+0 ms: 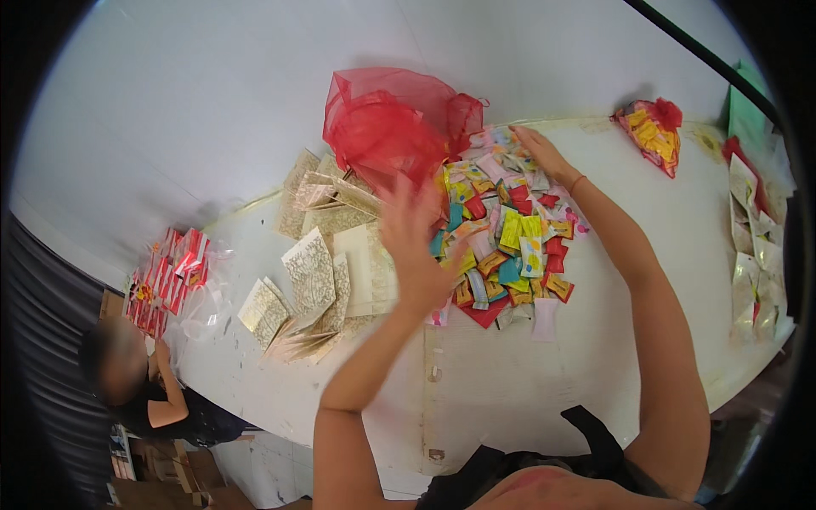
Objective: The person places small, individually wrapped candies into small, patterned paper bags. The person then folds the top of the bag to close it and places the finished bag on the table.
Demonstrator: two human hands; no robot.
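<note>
A pile of small wrapped sweets [510, 246] in yellow, red, teal, orange and pink lies in the middle of the table. My left hand [415, 255] is raised at the pile's left side, its fingers smeared by motion; whether it holds anything does not show. My right hand [542, 153] rests at the far right edge of the pile, fingers stretched out over the sweets there. Beyond my left hand sits a sheer red mesh bag [387, 119], bunched up against the wall. Patterned cream-and-gold paper bags [310, 272] lie left of my left hand, some standing partly open.
A filled red mesh pouch [653, 136] lies at the far right. More patterned bags [752, 246] line the right edge. Red packages [170, 272] and clear plastic [204, 306] are at the left end, near another person [136, 374]. The wall [212, 102] borders the table's far side.
</note>
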